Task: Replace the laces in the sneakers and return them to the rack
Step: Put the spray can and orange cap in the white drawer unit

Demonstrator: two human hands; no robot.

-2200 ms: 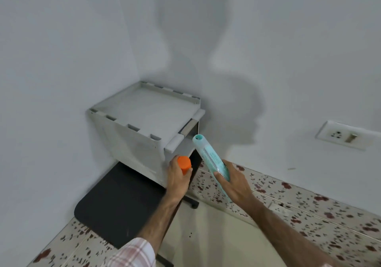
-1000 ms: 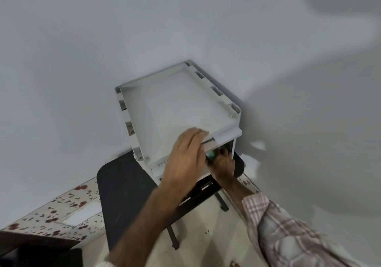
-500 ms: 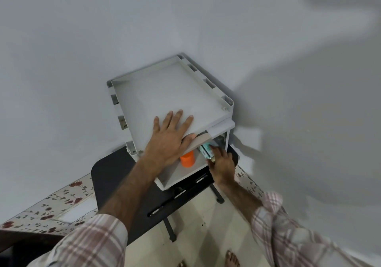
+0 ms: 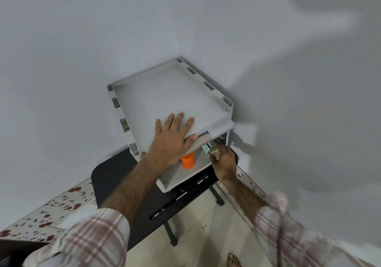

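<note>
A grey plastic rack point(image 4: 144, 93) stands on a black table in the room's corner. My left hand point(image 4: 173, 139) lies flat on the rack's top tray, fingers spread. An orange cap or bottle point(image 4: 188, 160) stands on the shelf below it. My right hand point(image 4: 223, 160) holds the base of a teal spray can point(image 4: 208, 148), which lies pushed into that same shelf under the top tray. No sneakers or laces show in this view.
The black table point(image 4: 115, 180) has dark legs point(image 4: 172, 233) over a pale tiled floor. Flower-patterned skirting tiles point(image 4: 51, 209) run along both walls. My bare toes point(image 4: 234, 259) show at the bottom edge.
Earlier I carried the orange item and the teal can toward the rack. The orange item now stands on the shelf, my left hand moved onto the top tray, and the can went into the shelf.
</note>
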